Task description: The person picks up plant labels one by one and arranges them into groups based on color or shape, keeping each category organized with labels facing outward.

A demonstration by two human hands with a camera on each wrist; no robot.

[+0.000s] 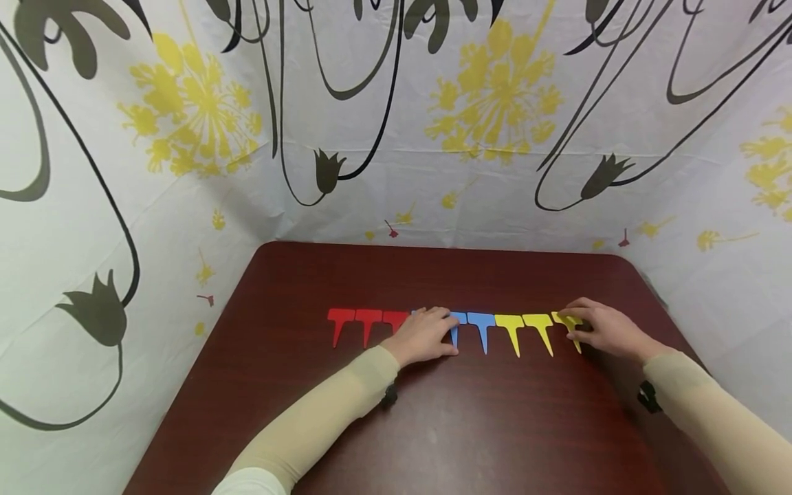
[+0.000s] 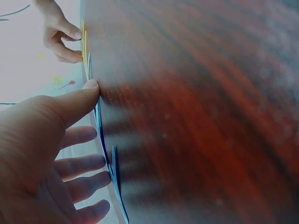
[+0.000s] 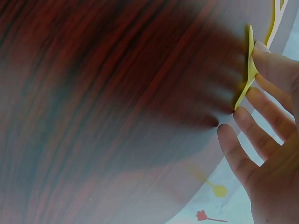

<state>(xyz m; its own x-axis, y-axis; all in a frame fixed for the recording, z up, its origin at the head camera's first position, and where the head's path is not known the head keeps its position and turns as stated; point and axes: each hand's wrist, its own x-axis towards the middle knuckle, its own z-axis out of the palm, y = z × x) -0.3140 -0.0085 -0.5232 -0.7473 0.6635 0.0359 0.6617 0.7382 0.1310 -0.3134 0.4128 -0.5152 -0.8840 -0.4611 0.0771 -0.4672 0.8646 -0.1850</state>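
Note:
T-shaped plant labels lie in a row across the table: three red labels (image 1: 369,317), then blue labels (image 1: 480,320), then three yellow labels (image 1: 509,322), stems toward me. My left hand (image 1: 423,337) rests over the blue part of the row, covering part of it. Its fingertips touch the blue labels' top edge, with the thumb near a stem. At the right end, my right hand (image 1: 609,331) touches the last yellow label (image 3: 250,70), its thumb at the stem and its fairly straight, spread fingers along the top. That label lies on the table.
The dark red-brown table (image 1: 470,426) has rounded far corners. Behind and beside it hangs a white cloth (image 1: 371,124) printed with yellow flowers and grey-black stems. A dark wrist device (image 1: 648,397) sits under the right sleeve's cuff.

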